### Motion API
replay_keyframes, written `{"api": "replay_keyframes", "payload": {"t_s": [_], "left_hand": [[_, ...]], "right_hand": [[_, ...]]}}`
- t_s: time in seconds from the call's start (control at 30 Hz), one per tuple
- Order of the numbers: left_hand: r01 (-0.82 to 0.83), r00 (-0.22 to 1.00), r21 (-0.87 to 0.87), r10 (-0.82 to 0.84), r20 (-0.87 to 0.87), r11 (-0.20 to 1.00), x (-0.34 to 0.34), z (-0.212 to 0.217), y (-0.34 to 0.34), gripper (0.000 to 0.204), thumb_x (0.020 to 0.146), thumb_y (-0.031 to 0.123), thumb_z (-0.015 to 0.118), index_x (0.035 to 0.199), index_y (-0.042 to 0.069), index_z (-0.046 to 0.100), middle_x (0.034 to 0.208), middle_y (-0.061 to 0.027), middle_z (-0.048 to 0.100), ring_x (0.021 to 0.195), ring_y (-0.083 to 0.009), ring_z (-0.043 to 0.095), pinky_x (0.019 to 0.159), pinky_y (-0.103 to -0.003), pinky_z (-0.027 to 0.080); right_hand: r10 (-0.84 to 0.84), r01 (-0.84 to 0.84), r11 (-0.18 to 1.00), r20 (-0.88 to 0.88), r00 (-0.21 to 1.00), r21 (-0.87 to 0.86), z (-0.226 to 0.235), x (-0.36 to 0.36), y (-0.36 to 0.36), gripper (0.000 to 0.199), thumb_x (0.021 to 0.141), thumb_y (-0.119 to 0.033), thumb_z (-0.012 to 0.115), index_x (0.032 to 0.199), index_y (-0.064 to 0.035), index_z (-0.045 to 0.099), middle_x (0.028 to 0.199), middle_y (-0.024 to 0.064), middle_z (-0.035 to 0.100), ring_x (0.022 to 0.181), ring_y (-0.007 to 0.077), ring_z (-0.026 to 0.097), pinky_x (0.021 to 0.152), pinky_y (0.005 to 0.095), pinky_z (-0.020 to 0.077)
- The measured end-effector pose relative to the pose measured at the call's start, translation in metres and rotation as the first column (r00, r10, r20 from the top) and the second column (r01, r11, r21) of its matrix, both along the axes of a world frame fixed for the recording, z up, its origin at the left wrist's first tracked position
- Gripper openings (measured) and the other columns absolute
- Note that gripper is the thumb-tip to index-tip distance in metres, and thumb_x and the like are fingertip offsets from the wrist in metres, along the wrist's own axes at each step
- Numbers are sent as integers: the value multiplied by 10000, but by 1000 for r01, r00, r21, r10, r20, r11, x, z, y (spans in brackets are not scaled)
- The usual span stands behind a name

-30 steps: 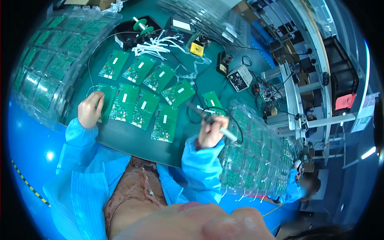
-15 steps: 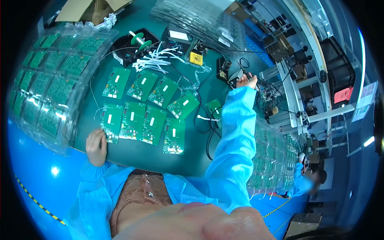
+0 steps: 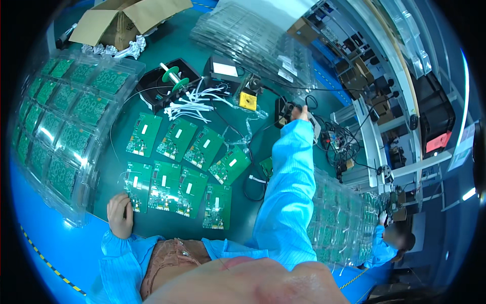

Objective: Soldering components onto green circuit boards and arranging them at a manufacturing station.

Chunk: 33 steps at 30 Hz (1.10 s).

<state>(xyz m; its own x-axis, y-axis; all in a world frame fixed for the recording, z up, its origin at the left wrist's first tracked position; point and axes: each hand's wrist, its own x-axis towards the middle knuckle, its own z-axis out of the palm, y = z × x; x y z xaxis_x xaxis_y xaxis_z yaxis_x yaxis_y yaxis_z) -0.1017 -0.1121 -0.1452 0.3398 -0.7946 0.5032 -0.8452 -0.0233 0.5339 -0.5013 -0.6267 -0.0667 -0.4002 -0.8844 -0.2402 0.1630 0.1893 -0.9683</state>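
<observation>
Several green circuit boards [image 3: 216, 206] lie in two rows on the green table. My left hand [image 3: 120, 215] rests at the table's front edge, fingers loosely laid down against the lower left board [image 3: 136, 187], holding nothing visible. My right arm stretches far forward over the table. At its end my right hand [image 3: 300, 113] is closed at a black stand [image 3: 283, 109]; what its fingers grip is hidden. A yellow sponge holder [image 3: 248, 101] is left of that hand. Thin wire runs from a spool with green flanges [image 3: 174, 77] down to the lower left board.
White cable ties or leads [image 3: 190, 109] lie by the spool. Clear trays of boards [image 3: 66, 121] are stacked at left, more trays [image 3: 339, 218] at right, and clear trays [image 3: 248, 38] behind. An open carton [image 3: 121, 25] stands far left; tangled cables [image 3: 336, 144] lie right. Another person [image 3: 385, 243] works at right.
My right hand has moved slightly left and down to the black stand, and its fingers have closed. The view has tilted, so the table sits lower. My left hand stays beside the board.
</observation>
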Motion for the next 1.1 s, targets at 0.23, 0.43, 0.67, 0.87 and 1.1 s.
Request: {"api": "replay_keyframes", "payload": {"t_s": [0.23, 0.43, 0.67, 0.87, 1.1], "left_hand": [[-10, 1000, 12, 10, -3, 1000, -2, 6, -4, 137, 784, -53, 622, 914, -11, 615, 1013, -148, 624, 980, -322, 587, 837, -385, 435], [6, 1000, -2, -6, -16, 1000, -6, 5, -9, 139, 789, -52, 621, 922, -12, 611, 1017, -149, 623, 984, -322, 585, 838, -383, 430], [-7, 1000, -17, 6, -9, 1000, -5, 5, -8, 138, 784, -37, 636, 918, -10, 615, 1004, -136, 627, 974, -318, 590, 826, -380, 440], [-80, 997, -63, 80, 3, 995, -6, 10, 5, 110, 753, -28, 660, 858, -12, 631, 955, -131, 634, 932, -310, 600, 790, -386, 465], [-10, 1000, -80, 10, 2, 997, -7, 14, 4, 108, 756, -20, 657, 860, -4, 633, 942, -124, 633, 931, -303, 597, 775, -380, 459]], "right_hand": [[134, -162, 974, -171, 976, -157, -9, -18, -2, 319, 935, -448, 512, 1077, -164, 536, 834, -18, 620, 699, 118, 539, 602, 292, 422], [-78, 52, 993, -254, 964, -105, -4, -23, 14, 397, 941, -420, 476, 877, -53, 615, 837, 68, 640, 699, 179, 579, 684, 326, 463], [24, -47, 970, -98, 995, -240, -37, -15, 15, 535, 899, -494, 551, 1189, -46, 587, 990, 88, 667, 872, 186, 608, 758, 314, 474], [349, -398, 917, 417, 839, 34, -48, -26, -20, 512, 887, -384, 629, 1209, -13, 485, 1185, 135, 549, 880, 250, 610, 661, 353, 503], [-16, -185, 865, -394, 919, -467, 16, -53, -26, 381, 743, -106, 716, 1078, 44, 612, 1017, 142, 653, 936, 234, 616, 848, 344, 490]]}}
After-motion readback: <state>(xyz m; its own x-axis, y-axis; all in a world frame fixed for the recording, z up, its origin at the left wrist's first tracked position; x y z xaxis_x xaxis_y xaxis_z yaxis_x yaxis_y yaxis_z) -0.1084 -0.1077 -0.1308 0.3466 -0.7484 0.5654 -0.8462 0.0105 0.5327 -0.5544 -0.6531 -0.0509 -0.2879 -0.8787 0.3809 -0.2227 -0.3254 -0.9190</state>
